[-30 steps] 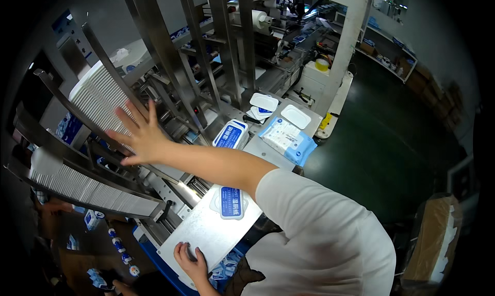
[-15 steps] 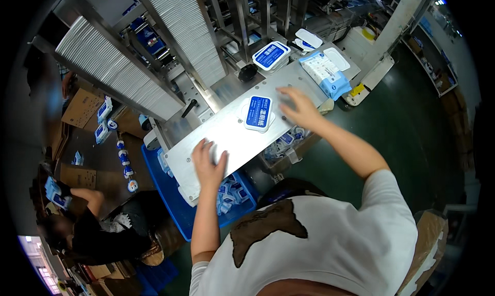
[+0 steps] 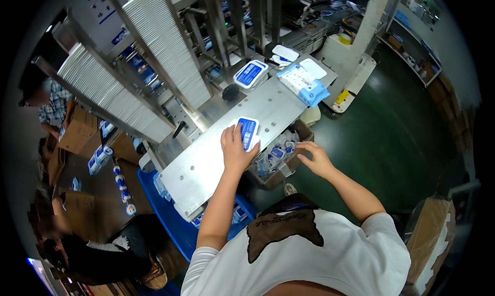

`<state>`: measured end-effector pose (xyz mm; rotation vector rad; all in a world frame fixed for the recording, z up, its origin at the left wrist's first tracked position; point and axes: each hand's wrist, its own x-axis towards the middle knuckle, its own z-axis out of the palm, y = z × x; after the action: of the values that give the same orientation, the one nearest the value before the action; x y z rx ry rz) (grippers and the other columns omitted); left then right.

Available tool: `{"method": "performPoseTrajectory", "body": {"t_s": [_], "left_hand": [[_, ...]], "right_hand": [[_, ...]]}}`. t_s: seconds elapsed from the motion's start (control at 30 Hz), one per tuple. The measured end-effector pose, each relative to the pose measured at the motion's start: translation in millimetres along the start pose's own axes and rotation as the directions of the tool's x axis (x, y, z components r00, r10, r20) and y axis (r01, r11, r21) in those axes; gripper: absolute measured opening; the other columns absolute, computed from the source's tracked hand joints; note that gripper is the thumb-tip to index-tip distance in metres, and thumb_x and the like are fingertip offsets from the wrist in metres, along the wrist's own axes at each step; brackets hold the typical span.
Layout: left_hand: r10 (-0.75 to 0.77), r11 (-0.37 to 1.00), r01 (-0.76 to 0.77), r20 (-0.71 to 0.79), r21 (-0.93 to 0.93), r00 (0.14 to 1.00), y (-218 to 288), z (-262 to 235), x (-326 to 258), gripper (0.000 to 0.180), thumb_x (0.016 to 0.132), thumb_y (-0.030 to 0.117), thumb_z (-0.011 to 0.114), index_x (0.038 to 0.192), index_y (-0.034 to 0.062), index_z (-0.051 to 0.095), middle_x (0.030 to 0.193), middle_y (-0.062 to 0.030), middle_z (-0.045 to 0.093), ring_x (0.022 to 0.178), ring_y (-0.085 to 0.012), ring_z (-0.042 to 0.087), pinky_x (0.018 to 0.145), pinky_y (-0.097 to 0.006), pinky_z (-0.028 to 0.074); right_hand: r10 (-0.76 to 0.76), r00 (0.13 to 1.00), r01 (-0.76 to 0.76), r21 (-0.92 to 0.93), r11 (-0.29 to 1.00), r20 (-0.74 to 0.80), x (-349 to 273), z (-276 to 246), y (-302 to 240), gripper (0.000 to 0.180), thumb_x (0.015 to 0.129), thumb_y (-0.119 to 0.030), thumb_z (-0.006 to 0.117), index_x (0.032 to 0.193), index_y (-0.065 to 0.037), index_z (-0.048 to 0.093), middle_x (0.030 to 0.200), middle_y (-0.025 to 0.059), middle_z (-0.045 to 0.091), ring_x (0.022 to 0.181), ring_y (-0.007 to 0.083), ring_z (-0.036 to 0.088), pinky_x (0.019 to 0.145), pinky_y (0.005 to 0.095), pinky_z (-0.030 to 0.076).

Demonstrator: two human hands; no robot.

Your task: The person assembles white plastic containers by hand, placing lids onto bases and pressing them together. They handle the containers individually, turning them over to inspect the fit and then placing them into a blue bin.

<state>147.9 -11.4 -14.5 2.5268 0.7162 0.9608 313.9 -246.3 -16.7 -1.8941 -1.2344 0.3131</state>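
My left hand (image 3: 237,154) grips a white plastic lid with a blue label (image 3: 248,131) on the metal plate (image 3: 193,164). Its fingers lie on the lid's left side, and the thumb is at the near right corner. A second lid beneath it cannot be made out. My right hand (image 3: 315,161) hangs in the air past the plate's near edge, fingers apart and holding nothing. Close to it, lower down, is a cardboard box of crumpled blue and white wrappers (image 3: 276,154).
Behind the plate rise tall stacks of white lids (image 3: 111,87) between metal posts. More blue-labelled lids (image 3: 251,75) and a light-blue wipes pack (image 3: 301,85) sit at the far right. A blue bin (image 3: 170,226) stands below left. Co-workers are at the left.
My left hand has moved right and taken hold of the labelled lid. My right hand has drawn back toward me, off the plate. The whole view has shifted.
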Motion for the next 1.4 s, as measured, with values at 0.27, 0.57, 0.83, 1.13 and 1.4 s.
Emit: {"method": "performPoseTrajectory", "body": {"t_s": [0.27, 0.57, 0.83, 1.13, 1.4], "left_hand": [[-0.098, 0.788, 0.144, 0.109, -0.599, 0.989, 70.3, -2.0, -2.4, 0.112, 0.059, 0.015, 0.085, 0.149, 0.0087, 0.019, 0.140, -0.0144, 0.030, 0.135, -0.0288, 0.034, 0.107, -0.048, 0.039], [-0.195, 0.866, 0.191, 0.039, -0.462, 0.980, 106.9, 45.8, 40.3, 0.115, 0.055, 0.022, 0.094, 0.144, 0.0139, 0.023, 0.134, -0.0115, 0.021, 0.131, -0.0290, 0.031, 0.104, -0.046, 0.043], [-0.147, 0.965, 0.123, -0.089, -0.232, 0.985, 127.9, 62.1, 71.0, 0.103, 0.052, 0.032, 0.096, 0.131, 0.0162, 0.032, 0.136, -0.0168, 0.027, 0.127, -0.0333, 0.037, 0.102, -0.045, 0.037], [-0.132, 0.889, 0.055, -0.141, -0.454, 0.981, 133.5, 59.8, 73.4, 0.095, 0.060, 0.019, 0.093, 0.125, 0.0222, 0.024, 0.144, -0.0208, 0.025, 0.131, -0.0410, 0.040, 0.100, -0.049, 0.046], [-0.458, 0.747, 0.014, -0.500, -0.664, 0.735, 110.9, 13.6, 72.8, 0.090, 0.077, 0.025, 0.064, 0.152, 0.0110, 0.015, 0.151, -0.0209, 0.027, 0.129, -0.0344, 0.043, 0.096, -0.046, 0.048]], "right_hand": [[0.041, 0.841, -0.511, 0.768, 0.387, 0.539, 75.0, -9.0, -36.9, 0.060, 0.095, -0.026, 0.062, 0.147, -0.012, 0.035, 0.134, 0.0108, 0.051, 0.116, 0.0164, 0.053, 0.094, 0.0321, 0.047], [-0.320, 0.641, -0.425, 0.670, 0.609, 0.697, 165.9, -57.7, 11.5, 0.077, 0.086, -0.010, 0.072, 0.150, -0.013, 0.029, 0.137, 0.0179, 0.041, 0.117, 0.0243, 0.050, 0.080, 0.0285, 0.054], [-0.464, 0.509, -0.449, 0.683, 0.576, 0.725, 213.6, -79.6, 42.4, 0.090, 0.081, -0.008, 0.074, 0.153, -0.011, 0.020, 0.138, 0.0137, 0.041, 0.111, 0.0216, 0.052, 0.087, 0.0329, 0.052], [-0.439, 0.523, -0.507, 0.681, 0.529, 0.731, 207.8, -68.8, 25.2, 0.085, 0.085, -0.016, 0.072, 0.150, 0.001, 0.019, 0.134, 0.0148, 0.048, 0.119, 0.0215, 0.050, 0.097, 0.0327, 0.043], [0.150, 0.794, -0.603, 0.731, 0.319, 0.590, 208.8, -36.4, 40.7, 0.037, 0.091, -0.010, 0.062, 0.126, -0.001, 0.053, 0.107, 0.0105, 0.065, 0.092, 0.0164, 0.064, 0.068, 0.0322, 0.055]]}}
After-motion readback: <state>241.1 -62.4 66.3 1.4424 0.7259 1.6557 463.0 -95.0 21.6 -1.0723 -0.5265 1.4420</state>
